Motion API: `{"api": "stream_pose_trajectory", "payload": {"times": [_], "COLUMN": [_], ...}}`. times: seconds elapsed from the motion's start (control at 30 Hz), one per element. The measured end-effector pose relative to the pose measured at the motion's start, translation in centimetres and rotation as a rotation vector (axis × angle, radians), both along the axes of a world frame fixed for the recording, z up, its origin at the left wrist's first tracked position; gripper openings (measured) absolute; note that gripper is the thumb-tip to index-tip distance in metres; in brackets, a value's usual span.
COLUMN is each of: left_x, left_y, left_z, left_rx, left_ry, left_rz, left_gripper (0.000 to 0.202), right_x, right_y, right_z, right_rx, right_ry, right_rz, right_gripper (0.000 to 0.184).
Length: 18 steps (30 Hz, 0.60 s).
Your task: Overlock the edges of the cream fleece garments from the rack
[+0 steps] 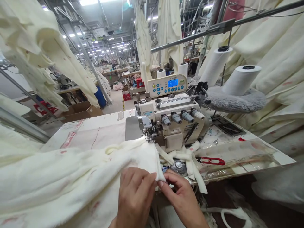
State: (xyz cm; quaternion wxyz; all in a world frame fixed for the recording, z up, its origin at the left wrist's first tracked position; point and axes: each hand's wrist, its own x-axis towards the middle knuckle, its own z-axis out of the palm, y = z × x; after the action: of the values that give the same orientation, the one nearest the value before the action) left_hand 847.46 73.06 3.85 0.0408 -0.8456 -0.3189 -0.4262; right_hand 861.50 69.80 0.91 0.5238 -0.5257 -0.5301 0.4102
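Observation:
Cream fleece fabric point(78, 171) with faint pink prints spreads over the left of the table, its far edge lying at the needle and presser foot of a white overlock sewing machine point(171, 123). My left hand point(135, 196) is closed on the fabric near its right-hand edge, fingers curled over it. Close beside it, my right hand point(181, 198) pinches the edge between thumb and forefinger. Both hands are on the near side of the machine, with the fabric stretching from them up to the foot. Part of the pinched edge is hidden by my fingers.
Red thread snips point(211, 161) lie right of several cream fabric strips point(190, 158) below the machine. Thread cones point(245, 80) stand on a grey fuzzy pad point(235, 99). A metal bar point(194, 36) crosses above. Cream garments point(57, 47) hang at both sides; a cardboard box point(82, 110) stands behind the table.

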Motion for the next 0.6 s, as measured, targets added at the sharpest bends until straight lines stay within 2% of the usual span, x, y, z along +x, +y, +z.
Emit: {"api": "stream_pose_trajectory", "payload": {"times": [0.1, 0.2, 0.23, 0.27, 0.37, 0.43, 0.5, 0.6], "left_x": [0.2, 0.1, 0.0, 0.0, 0.1, 0.2, 0.0, -0.8], "left_y": [-0.5, -0.7, -0.7, -0.6, -0.2, 0.2, 0.7, 1.7], "left_z": [-0.1, -0.6, -0.8, -0.9, -1.0, -1.1, -1.4, -1.9], "left_rx": [0.109, 0.153, 0.170, 0.187, 0.272, 0.321, 0.318, 0.226], "left_ry": [0.063, 0.044, 0.036, 0.028, 0.038, 0.043, 0.048, 0.211], "left_rz": [-0.036, -0.001, 0.011, 0.018, -0.016, -0.074, -0.106, -0.025], "left_gripper": [0.024, 0.026, 0.027, 0.027, 0.023, 0.019, 0.016, 0.030], "right_x": [0.0, 0.4, 0.6, 0.9, 1.7, 2.2, 2.5, 2.8], "right_y": [-0.3, -1.0, -1.2, -1.3, -0.8, -0.1, 0.5, 0.9], "right_z": [0.3, 0.2, 0.1, 0.0, -0.2, -0.2, -0.2, -0.5], "right_rx": [-0.061, -0.161, -0.136, -0.059, 0.373, 0.641, 0.774, 0.802], "right_ry": [0.187, 0.376, 0.330, 0.211, -0.357, -0.624, -0.735, -0.764], "right_rz": [0.083, 0.273, 0.303, 0.273, -0.079, -0.217, -0.195, -0.179], "right_gripper": [0.023, 0.027, 0.028, 0.026, 0.032, 0.033, 0.026, 0.022]}}
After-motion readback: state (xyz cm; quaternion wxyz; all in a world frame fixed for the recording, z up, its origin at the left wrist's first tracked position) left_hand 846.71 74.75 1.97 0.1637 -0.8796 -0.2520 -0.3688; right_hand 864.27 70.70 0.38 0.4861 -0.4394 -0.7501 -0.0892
